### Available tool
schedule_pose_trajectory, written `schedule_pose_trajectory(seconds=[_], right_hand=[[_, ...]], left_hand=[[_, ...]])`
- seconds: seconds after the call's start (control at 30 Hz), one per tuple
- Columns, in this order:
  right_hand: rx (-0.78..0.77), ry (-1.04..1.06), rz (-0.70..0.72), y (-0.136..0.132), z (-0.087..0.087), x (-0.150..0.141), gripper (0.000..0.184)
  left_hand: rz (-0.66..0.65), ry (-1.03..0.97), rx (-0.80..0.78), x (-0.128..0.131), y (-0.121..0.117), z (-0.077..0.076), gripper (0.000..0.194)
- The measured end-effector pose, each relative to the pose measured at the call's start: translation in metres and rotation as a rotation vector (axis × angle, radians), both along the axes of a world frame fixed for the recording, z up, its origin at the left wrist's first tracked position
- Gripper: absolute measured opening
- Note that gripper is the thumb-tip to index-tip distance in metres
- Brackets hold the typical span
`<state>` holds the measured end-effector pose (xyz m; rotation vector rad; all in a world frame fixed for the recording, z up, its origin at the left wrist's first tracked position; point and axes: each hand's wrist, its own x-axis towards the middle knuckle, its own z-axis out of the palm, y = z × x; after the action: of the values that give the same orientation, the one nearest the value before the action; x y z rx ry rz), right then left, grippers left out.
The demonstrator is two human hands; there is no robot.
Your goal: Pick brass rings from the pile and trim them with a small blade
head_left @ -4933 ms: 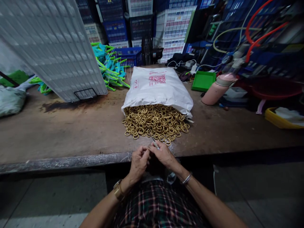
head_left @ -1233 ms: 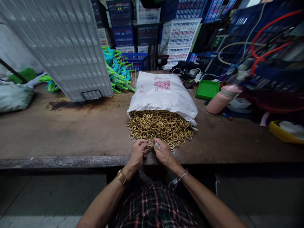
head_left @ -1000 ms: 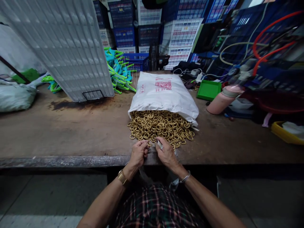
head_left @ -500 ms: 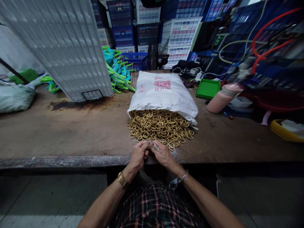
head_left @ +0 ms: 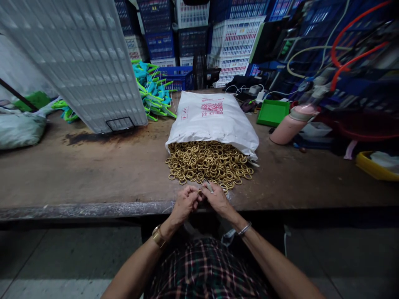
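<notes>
My left hand (head_left: 186,202) is closed, pinching a brass-coloured ring (head_left: 200,192) in its fingertips near the table's front edge. Right beside it, my right hand (head_left: 219,200) is wrapped round a small knife-like tool (head_left: 209,187) with a pale grey body; its thin dark tip points up and away, and the rest is hidden in the fingers. The two hands nearly touch. Just beyond them, a heap of brass-coloured rings (head_left: 205,160) spills out of the mouth of a white woven sack (head_left: 215,120) with red print.
On the table (head_left: 93,174), a tall translucent ribbed panel (head_left: 102,79) leans at left, with green and turquoise pieces (head_left: 156,93) behind it. At right are a green tray (head_left: 273,113), a pink bottle (head_left: 288,126) and a yellow basin (head_left: 375,166). Stacked crates (head_left: 237,37) stand behind.
My left fingertips have shifted slightly to the right, and the ring in them now shows more plainly. The tool in my right hand has moved a little up and right.
</notes>
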<state>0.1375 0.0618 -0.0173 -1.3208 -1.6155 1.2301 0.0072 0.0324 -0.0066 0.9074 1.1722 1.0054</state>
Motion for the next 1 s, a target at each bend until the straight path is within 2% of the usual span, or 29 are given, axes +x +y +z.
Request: schedule_pose_trajectory(seconds=[0.23, 0.43, 0.6, 0.73, 0.83, 1.0], right_hand=[[0.03, -0.017, 0.015, -0.003, 0.002, 0.002, 0.02], [0.048, -0.052, 0.027, -0.005, 0.002, 0.003, 0.021], [0.177, -0.326, -0.074, -0.005, -0.005, 0.008, 0.021], [0.281, -0.593, 0.083, -0.012, -0.007, 0.012, 0.017], [0.296, -0.74, 0.162, -0.017, -0.002, 0.01, 0.022], [0.288, -0.818, 0.202, -0.018, 0.006, 0.007, 0.027]], left_hand=[[-0.094, 0.03, 0.012, -0.001, -0.003, -0.004, 0.032], [-0.05, -0.047, 0.021, 0.002, -0.009, -0.009, 0.032], [-0.012, -0.134, -0.021, 0.004, -0.011, -0.006, 0.031], [0.004, -0.168, -0.018, 0.004, -0.01, -0.007, 0.03], [0.023, -0.179, -0.022, 0.004, -0.01, -0.009, 0.03], [0.029, -0.178, -0.023, 0.004, -0.01, -0.01, 0.031]])
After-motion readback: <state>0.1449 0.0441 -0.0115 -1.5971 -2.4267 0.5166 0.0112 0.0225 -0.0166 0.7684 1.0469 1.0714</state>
